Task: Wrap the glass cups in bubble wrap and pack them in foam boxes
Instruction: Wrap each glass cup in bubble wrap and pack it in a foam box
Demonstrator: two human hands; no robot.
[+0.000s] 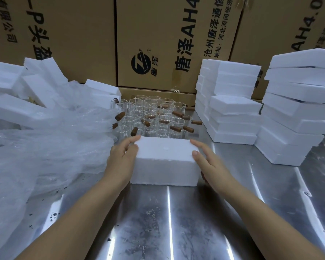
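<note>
A closed foam box [165,158] is gripped on the steel table [169,222], the left hand [123,158] and right hand [208,162] each wrapped round one end. Glass cups [152,117] are clustered just behind it, bubble wrap [45,147] is heaped to its left, and foam box stacks [233,113] are set to its right.

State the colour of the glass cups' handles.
Brown; the handles show best in the head view.
</note>
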